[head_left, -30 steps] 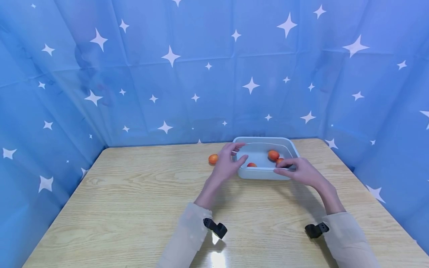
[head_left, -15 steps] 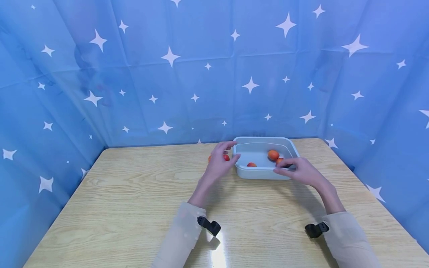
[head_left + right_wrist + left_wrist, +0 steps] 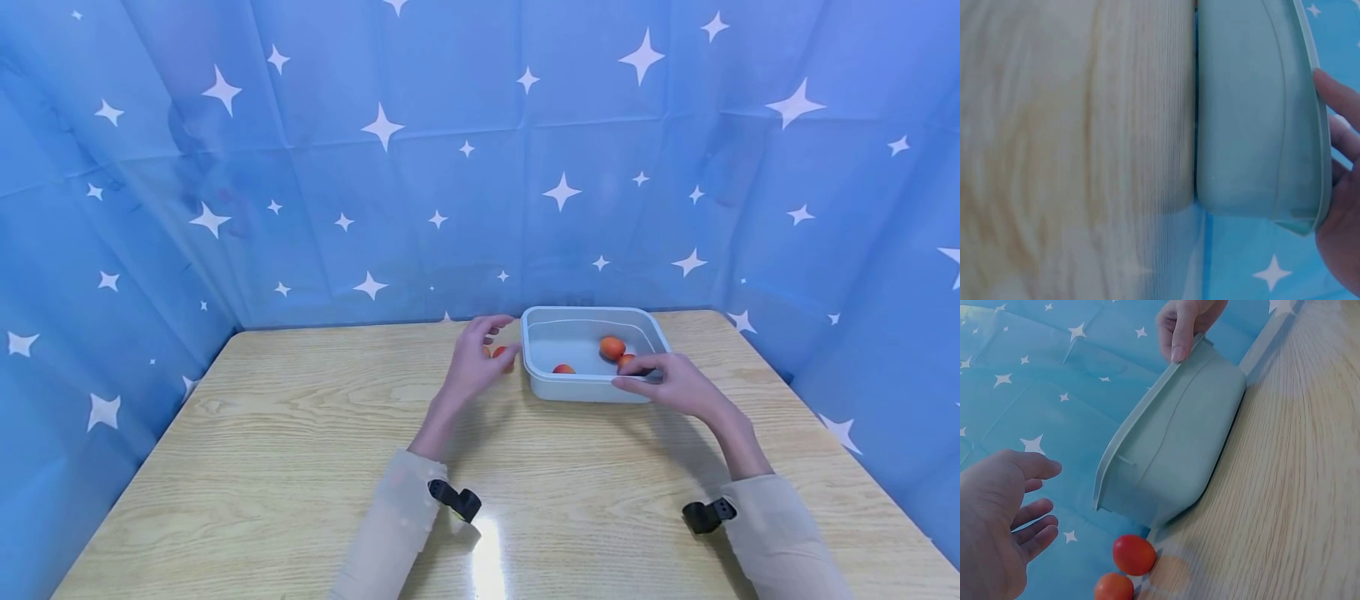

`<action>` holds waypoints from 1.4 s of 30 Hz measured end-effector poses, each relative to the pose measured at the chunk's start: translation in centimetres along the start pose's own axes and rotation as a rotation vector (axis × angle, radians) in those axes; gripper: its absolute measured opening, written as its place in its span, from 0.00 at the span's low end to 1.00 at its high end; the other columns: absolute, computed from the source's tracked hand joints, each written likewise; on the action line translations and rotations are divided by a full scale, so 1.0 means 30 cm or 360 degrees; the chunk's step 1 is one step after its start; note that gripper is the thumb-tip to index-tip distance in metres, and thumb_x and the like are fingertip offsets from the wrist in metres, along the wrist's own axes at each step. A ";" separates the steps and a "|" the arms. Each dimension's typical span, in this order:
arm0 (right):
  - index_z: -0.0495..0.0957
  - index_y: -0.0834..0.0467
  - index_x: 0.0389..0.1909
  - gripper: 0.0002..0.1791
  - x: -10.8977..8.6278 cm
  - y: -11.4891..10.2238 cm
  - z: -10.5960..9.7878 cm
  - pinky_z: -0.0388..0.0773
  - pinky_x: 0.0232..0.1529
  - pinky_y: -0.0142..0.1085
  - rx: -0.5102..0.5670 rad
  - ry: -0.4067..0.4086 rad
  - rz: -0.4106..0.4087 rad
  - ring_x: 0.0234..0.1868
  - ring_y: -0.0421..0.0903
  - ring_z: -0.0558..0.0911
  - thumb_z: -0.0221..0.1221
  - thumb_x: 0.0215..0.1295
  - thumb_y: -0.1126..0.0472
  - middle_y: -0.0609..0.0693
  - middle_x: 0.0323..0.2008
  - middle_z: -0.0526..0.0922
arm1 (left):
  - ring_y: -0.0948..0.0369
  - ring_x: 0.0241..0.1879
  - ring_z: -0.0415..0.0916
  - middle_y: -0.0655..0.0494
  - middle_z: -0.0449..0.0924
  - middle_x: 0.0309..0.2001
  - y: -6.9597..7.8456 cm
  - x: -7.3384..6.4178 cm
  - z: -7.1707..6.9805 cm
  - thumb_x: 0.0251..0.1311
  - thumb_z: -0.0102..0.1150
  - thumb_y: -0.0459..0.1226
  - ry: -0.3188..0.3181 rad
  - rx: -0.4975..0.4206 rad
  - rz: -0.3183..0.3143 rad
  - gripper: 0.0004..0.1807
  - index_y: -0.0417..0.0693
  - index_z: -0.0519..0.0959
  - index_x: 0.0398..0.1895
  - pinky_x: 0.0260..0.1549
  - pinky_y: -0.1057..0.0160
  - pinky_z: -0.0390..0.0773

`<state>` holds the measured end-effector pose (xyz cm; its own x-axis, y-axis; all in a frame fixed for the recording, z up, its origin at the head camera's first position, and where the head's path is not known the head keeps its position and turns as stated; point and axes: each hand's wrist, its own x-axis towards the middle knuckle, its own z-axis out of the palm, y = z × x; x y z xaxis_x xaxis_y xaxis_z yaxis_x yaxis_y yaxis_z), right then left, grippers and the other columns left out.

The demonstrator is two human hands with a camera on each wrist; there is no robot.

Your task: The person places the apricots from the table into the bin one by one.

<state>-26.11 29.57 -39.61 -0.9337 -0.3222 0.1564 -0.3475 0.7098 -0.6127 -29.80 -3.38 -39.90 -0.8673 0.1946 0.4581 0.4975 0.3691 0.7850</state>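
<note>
A pale blue-grey plastic bin (image 3: 585, 390) stands on the table with several red-orange tomatoes (image 3: 612, 347) inside. My right hand (image 3: 678, 385) pinches the bin's near rim at the right, thumb outside; in the right wrist view the same hand (image 3: 1342, 206) is at the rim. Left of the bin, my left hand (image 3: 472, 362) is held with fingers spread and nothing between them. Two more tomatoes lie on the table by it, one red (image 3: 1134, 555) and one more orange (image 3: 1114, 587); in the head view the hand partly covers them.
The light wooden table (image 3: 300, 433) reaches to a blue curtain (image 3: 465, 167) with white stars behind and at both sides. Black wrist cameras sit on both sleeves, the left camera (image 3: 454, 500) close above the tabletop.
My left hand has moved left, from over the bin's left edge to beside the bin. A second tomato now shows on the table there. The right hand has stayed on the rim.
</note>
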 end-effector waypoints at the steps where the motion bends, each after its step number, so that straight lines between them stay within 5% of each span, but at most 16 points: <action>1: 0.87 0.55 0.45 0.15 0.000 0.001 0.000 0.75 0.36 0.36 0.0001 -0.0001 0.0001 0.41 0.50 0.76 0.67 0.67 0.49 0.48 0.40 0.86 | 0.51 0.55 0.73 0.46 0.76 0.57 -0.005 0.000 -0.003 0.63 0.67 0.33 0.0004 0.0000 -0.0006 0.22 0.40 0.78 0.60 0.56 0.50 0.77; 16: 0.87 0.56 0.46 0.15 0.002 -0.002 -0.001 0.77 0.37 0.36 0.0002 -0.0007 -0.0010 0.42 0.50 0.78 0.66 0.67 0.50 0.48 0.42 0.86 | 0.51 0.57 0.71 0.47 0.74 0.60 -0.082 0.000 -0.049 0.61 0.69 0.34 -0.0003 0.0014 -0.0172 0.25 0.44 0.77 0.62 0.60 0.50 0.75; 24: 0.87 0.55 0.46 0.15 0.000 -0.005 -0.001 0.76 0.37 0.35 0.0009 -0.0005 -0.0012 0.42 0.49 0.78 0.67 0.67 0.50 0.48 0.41 0.87 | 0.46 0.57 0.71 0.44 0.75 0.58 -0.135 -0.002 -0.056 0.60 0.67 0.31 -0.0044 0.0040 -0.0182 0.25 0.40 0.77 0.62 0.59 0.49 0.74; 32: 0.87 0.56 0.46 0.15 0.000 -0.001 0.000 0.76 0.36 0.35 0.0005 -0.0005 -0.0013 0.41 0.50 0.78 0.66 0.67 0.50 0.48 0.41 0.86 | 0.44 0.62 0.69 0.44 0.71 0.63 -0.176 -0.019 -0.059 0.61 0.68 0.33 -0.0122 0.0162 -0.0339 0.27 0.43 0.76 0.65 0.60 0.49 0.74; 42: 0.87 0.56 0.46 0.15 0.001 -0.002 -0.001 0.77 0.37 0.36 0.0004 -0.0010 -0.0012 0.41 0.49 0.78 0.66 0.67 0.50 0.48 0.41 0.87 | 0.45 0.67 0.65 0.42 0.68 0.68 -0.217 -0.026 -0.063 0.62 0.67 0.32 -0.0224 0.0221 -0.0372 0.28 0.45 0.75 0.67 0.66 0.48 0.67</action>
<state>-26.12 29.54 -39.54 -0.9305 -0.3313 0.1560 -0.3541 0.7057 -0.6137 -32.33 -7.67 -44.58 -0.9565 0.2106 0.2020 0.2858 0.5374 0.7934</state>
